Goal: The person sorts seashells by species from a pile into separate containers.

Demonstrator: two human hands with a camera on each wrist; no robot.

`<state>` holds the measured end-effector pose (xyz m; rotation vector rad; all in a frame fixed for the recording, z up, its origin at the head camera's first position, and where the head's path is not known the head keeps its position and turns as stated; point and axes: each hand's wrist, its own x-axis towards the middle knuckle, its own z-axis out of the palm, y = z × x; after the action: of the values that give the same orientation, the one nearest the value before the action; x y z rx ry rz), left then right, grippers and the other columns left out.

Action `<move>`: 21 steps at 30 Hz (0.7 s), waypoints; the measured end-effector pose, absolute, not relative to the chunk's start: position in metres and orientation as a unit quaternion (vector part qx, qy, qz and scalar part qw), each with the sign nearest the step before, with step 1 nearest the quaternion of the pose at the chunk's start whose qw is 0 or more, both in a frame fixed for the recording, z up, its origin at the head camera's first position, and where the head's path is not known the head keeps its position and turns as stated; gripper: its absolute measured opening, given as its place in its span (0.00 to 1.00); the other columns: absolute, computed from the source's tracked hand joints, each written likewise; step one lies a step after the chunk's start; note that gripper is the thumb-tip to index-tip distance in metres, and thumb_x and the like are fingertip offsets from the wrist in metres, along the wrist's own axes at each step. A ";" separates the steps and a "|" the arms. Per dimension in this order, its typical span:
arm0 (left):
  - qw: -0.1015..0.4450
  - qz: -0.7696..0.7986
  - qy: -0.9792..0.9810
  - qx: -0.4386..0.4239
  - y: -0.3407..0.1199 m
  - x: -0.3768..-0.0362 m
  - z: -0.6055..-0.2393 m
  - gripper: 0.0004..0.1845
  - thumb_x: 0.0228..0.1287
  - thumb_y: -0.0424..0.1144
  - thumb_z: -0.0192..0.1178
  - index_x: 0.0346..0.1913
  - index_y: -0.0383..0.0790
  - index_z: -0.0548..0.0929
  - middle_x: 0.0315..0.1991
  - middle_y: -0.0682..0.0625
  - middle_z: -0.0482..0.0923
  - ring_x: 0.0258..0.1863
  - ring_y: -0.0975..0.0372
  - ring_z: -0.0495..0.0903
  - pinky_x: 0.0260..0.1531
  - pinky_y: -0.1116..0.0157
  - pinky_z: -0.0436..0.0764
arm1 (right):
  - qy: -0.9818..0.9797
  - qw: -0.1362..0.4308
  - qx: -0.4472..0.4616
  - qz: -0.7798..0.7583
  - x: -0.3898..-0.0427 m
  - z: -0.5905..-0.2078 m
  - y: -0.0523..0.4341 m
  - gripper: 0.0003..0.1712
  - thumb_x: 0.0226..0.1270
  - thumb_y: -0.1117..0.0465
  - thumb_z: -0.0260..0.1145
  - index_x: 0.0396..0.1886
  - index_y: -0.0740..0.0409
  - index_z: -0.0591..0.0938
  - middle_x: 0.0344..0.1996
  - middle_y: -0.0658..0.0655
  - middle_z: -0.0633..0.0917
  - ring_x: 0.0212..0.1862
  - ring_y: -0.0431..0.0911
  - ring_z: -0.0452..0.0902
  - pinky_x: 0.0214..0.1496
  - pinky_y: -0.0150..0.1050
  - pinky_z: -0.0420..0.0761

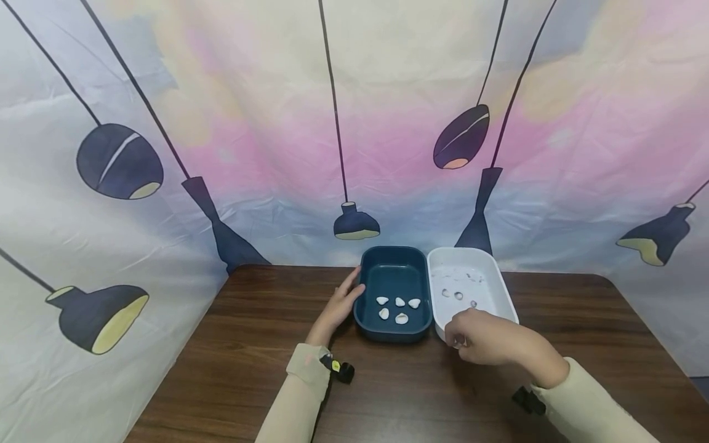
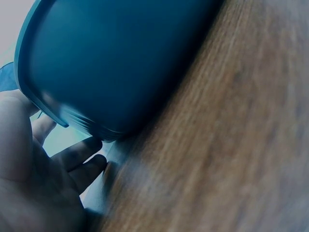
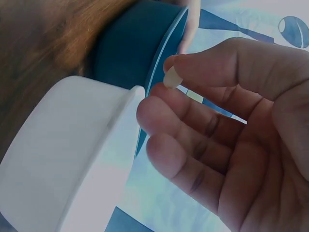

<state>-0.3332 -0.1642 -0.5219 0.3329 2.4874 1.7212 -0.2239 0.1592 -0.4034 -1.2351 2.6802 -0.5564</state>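
My left hand rests against the left side of a dark teal tray, its fingers touching the outer wall near the rim. Inside that tray lie several small white shells, among them one shell nearest me. A white tray stands right beside it, with several small ring-like pieces on its floor, such as a clear piece. Over the white tray's near edge, my right hand pinches a small whitish shell between thumb and index finger; the fingers partly cover it.
Both trays stand on a dark brown wooden table, near its far edge. Behind hangs a pastel cloth printed with dark lamps. Small black devices are strapped at both wrists, one device on the left.
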 end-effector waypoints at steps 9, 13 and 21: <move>0.046 0.565 0.817 0.103 -0.165 -0.335 -0.527 0.30 0.77 0.54 0.48 0.77 0.61 0.57 0.78 0.52 0.53 0.76 0.52 0.54 0.73 0.44 0.30 | 0.901 0.066 -0.393 -0.173 -0.239 -0.397 0.166 0.10 0.49 0.73 0.66 0.28 0.53 0.84 0.26 0.42 0.81 0.30 0.37 0.73 0.34 0.37 0.77; 0.044 0.564 0.817 0.109 -0.165 -0.335 -0.526 0.30 0.77 0.53 0.47 0.77 0.59 0.57 0.78 0.51 0.52 0.76 0.50 0.54 0.73 0.43 0.30 | 0.905 0.061 -0.384 -0.174 -0.248 -0.399 0.172 0.10 0.52 0.73 0.67 0.30 0.55 0.85 0.27 0.44 0.82 0.31 0.39 0.75 0.35 0.38 0.78; 0.043 0.562 0.818 0.112 -0.165 -0.336 -0.527 0.30 0.77 0.54 0.48 0.78 0.59 0.57 0.78 0.51 0.52 0.76 0.50 0.54 0.72 0.43 0.30 | 0.914 0.060 -0.361 -0.175 -0.267 -0.412 0.178 0.10 0.53 0.72 0.67 0.33 0.56 0.87 0.29 0.47 0.85 0.33 0.40 0.77 0.37 0.40 0.80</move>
<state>-0.3358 -0.1648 -0.5265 0.3417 2.5028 1.7198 -0.2671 0.1777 -0.4123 -1.0931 2.7671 -0.5311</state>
